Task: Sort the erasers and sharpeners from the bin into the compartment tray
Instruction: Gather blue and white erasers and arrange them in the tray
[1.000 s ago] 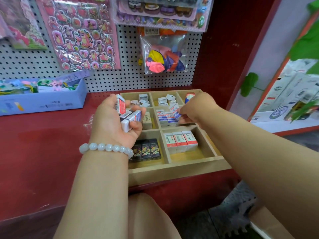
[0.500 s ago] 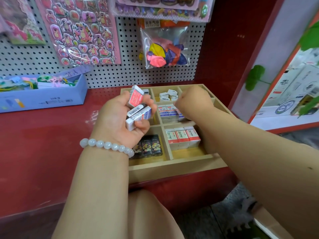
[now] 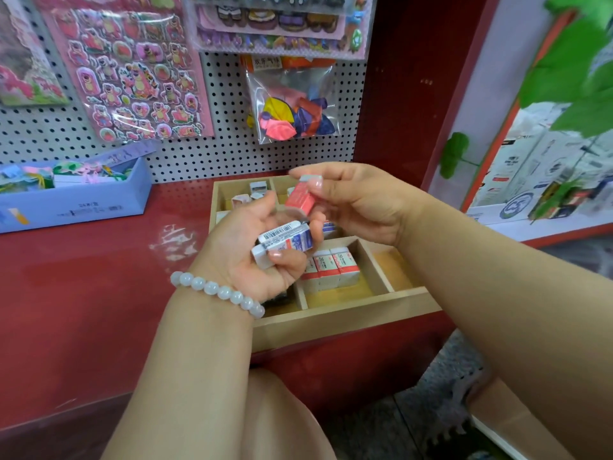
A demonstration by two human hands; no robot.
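A wooden compartment tray (image 3: 348, 312) sits on the red counter. My left hand (image 3: 242, 257) hovers over its left side and grips two blue-and-white erasers (image 3: 285, 242). My right hand (image 3: 358, 197) is raised above the tray's middle and pinches a red-and-white eraser (image 3: 300, 197) between thumb and fingers. Several red-and-white erasers (image 3: 333, 265) lie in the front middle compartment. Small white sharpeners (image 3: 257, 187) show in the back compartments. My hands hide much of the tray.
A blue cardboard bin (image 3: 76, 200) with colourful items stands at the back left of the red counter (image 3: 83, 277). A pegboard (image 3: 225, 141) behind carries sticker sheets and a bag of balloons (image 3: 292, 107). My knee (image 3: 282, 419) is below the counter edge.
My right hand has lifted out of the tray and taken the red-and-white eraser from my left hand. My left hand now holds only the two blue-and-white erasers.
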